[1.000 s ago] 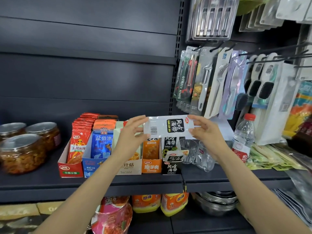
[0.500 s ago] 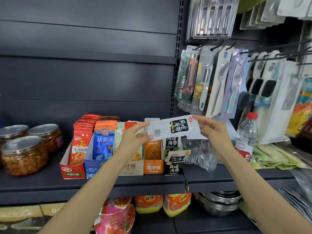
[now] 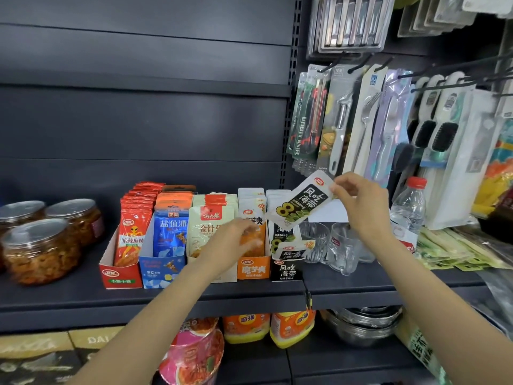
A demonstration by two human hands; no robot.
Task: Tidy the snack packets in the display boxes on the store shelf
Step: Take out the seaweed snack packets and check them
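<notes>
Pinched by its top edge, the black-and-white plastic seaweed packet (image 3: 301,202) hangs tilted from the right hand (image 3: 358,202), poised above its black cardboard display box (image 3: 286,269); the blurred left hand (image 3: 236,240), seemingly loose-fingered, holds nothing.

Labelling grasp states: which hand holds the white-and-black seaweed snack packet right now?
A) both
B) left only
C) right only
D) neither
C: the right hand pinches the top corner of the white-and-black seaweed snack packet, which hangs tilted above the black display box, while the blurred left hand is down in front of the orange display box, off the packet.
</notes>
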